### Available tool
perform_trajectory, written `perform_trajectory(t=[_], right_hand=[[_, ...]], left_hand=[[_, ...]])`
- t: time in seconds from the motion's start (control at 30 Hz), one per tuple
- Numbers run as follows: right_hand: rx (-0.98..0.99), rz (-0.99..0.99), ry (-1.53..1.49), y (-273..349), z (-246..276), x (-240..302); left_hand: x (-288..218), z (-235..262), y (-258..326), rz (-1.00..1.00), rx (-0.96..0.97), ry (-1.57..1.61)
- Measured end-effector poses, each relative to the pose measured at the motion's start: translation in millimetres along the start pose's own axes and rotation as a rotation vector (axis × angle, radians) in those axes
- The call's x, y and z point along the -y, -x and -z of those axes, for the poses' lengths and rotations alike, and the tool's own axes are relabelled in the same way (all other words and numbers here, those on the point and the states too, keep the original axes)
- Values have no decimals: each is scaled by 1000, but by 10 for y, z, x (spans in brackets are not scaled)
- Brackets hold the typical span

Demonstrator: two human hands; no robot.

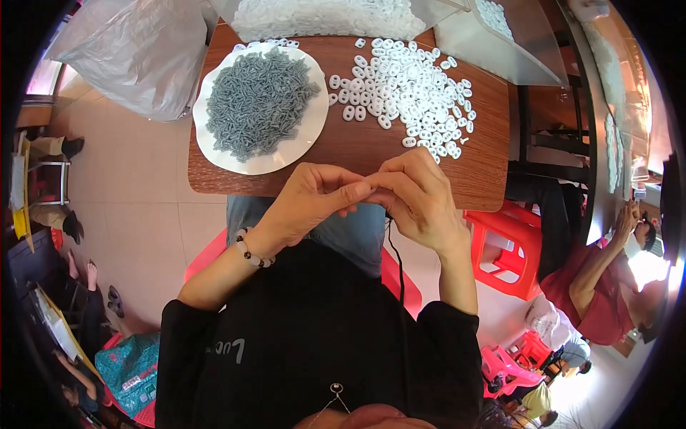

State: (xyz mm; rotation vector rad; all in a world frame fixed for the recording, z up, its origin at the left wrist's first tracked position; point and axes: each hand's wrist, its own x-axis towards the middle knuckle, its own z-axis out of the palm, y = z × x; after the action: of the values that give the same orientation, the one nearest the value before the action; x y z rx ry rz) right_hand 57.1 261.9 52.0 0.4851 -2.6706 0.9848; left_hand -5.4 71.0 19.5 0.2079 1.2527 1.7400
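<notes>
Head view, just below the near edge of the wooden table (429,189): left hand (307,204) and right hand (418,200) meet fingertip to fingertip, both pinched shut around something very small. The piece itself is hidden by the fingers; cannot tell its shape or colour. A thin black cord (396,261) hangs from under the right hand and runs down across the dark top toward the person's chest. Left wrist wears a bracelet of pale and dark beads (251,252).

Just beyond the left hand, on the table: white plate (214,146) heaped with small grey-blue pieces (259,101), short, ridged, all alike, piled loose.

Beyond the right hand, near it: spread of small white oval pieces (407,89), each with 2 holes, lying flat in 1 layer, a few strays toward the table's near edge.

Farther out from both hands, at the table's far edge: clear bag of more white pieces (325,16). Well off to the left, grey plastic bag (136,50) on the floor.

Right of the right hand, lower: red plastic stools (504,247); another person in a red shirt (597,297) sits at the next table.
</notes>
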Motion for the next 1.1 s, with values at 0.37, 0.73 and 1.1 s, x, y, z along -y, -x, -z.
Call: perform_trajectory(t=[0.37, 0.73, 1.1], right_hand=[[-38, -206, 190, -304, -52, -405], [-96, -127, 375, -809, -140, -922], [-60, -123, 662, -1276, -425, -1211]], left_hand=[[33, 113, 204, 54, -75, -16], [-25, 125, 267, 79, -45, -18], [-93, 140, 298, 77, -80, 3]])
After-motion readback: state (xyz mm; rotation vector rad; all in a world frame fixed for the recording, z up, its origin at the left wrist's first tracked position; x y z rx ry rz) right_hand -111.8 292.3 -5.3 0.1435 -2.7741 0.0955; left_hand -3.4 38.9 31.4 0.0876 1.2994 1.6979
